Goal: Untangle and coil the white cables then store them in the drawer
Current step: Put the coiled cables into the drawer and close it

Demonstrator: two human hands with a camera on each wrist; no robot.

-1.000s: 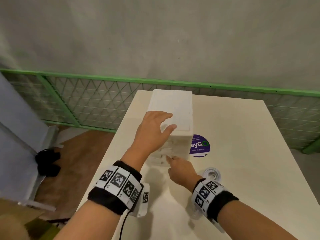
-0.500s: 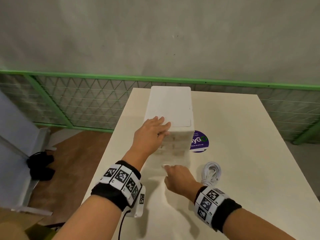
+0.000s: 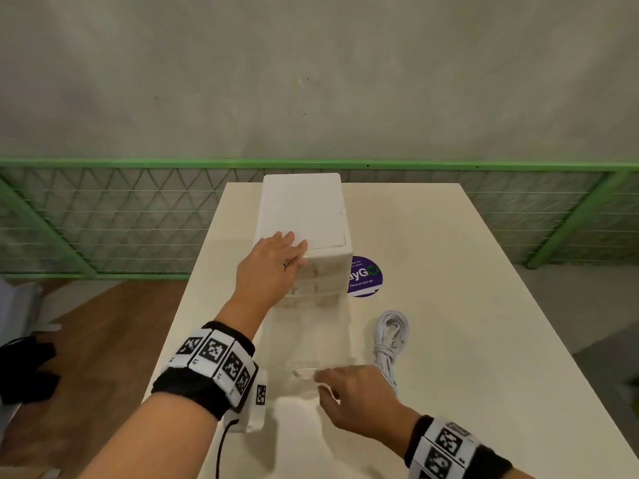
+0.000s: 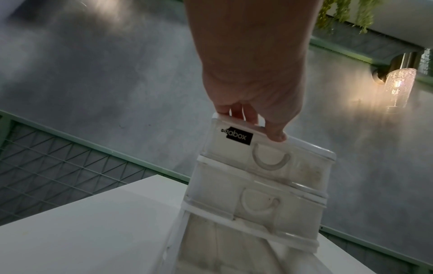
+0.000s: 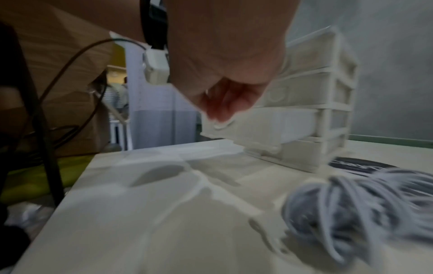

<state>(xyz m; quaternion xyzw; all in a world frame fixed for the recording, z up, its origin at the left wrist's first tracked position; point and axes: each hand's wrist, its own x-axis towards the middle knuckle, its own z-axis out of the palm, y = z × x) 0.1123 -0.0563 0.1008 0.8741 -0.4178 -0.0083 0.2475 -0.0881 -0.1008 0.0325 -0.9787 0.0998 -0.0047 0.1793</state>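
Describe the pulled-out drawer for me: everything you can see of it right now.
The drawer is clear, see-through plastic and looks empty. In the right wrist view it is the third of four in the white drawer unit, drawn far out toward the person and about level above the table. The right hand pinches its front handle; the left hand rests on the unit's top. The coiled white cable lies beside it, apart.

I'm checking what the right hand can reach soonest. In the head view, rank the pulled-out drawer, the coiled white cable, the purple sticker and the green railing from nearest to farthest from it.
From the right hand:
1. Pulled-out drawer: its front handle is in the fingers.
2. Coiled white cable: just to the right on the table.
3. Purple sticker: farther back, beside the drawer unit.
4. Green railing: beyond the table.
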